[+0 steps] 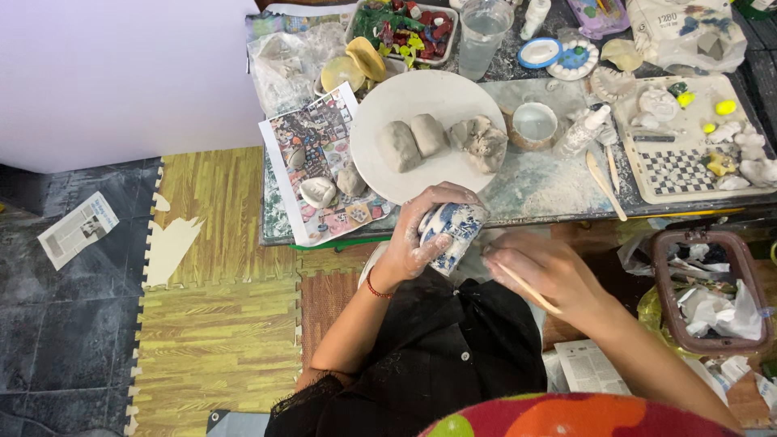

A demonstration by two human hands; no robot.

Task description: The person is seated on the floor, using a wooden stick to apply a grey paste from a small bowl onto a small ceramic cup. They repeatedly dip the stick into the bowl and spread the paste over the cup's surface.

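Wrapped around a blue-and-white patterned cup (pixel 450 232), the grip of the left hand (pixel 421 235) is closed, fingers curled over the top and thumb below, all dusted with pale clay. The cup is held in the air just below the front edge of the bench (pixel 534 182), above the lap, not resting on anything.

To the far left, a loose printed sheet (pixel 78 228) lies on the dark floor, and foam mats (pixel 218 324) in wood pattern are laid beside it. On the bench, a colourful magazine page (pixel 312 150) carries small clay pieces, and a white plate (pixel 421 109) holds three grey clay lumps (pixel 441 142). Beyond the plate a clear glass of water (pixel 483 32) stands.

Further right, the right hand (pixel 546 271) is closed in a pinch on a thin wooden stick (pixel 526 289), whose tip is brought close to the cup. Whether tip and cup touch cannot be told. A small bowl (pixel 534 123) of cloudy liquid, a checkered tray (pixel 688 154) with shaped clay bits, and a brown bin (pixel 708 291) of crumpled paper are seen to the right.

As a judgement: since the cup is unsupported and the fingers are slick with clay, it could be lost from the grip and dropped onto the lap or floor. Too firm a push with the stick could also gouge or crack it.
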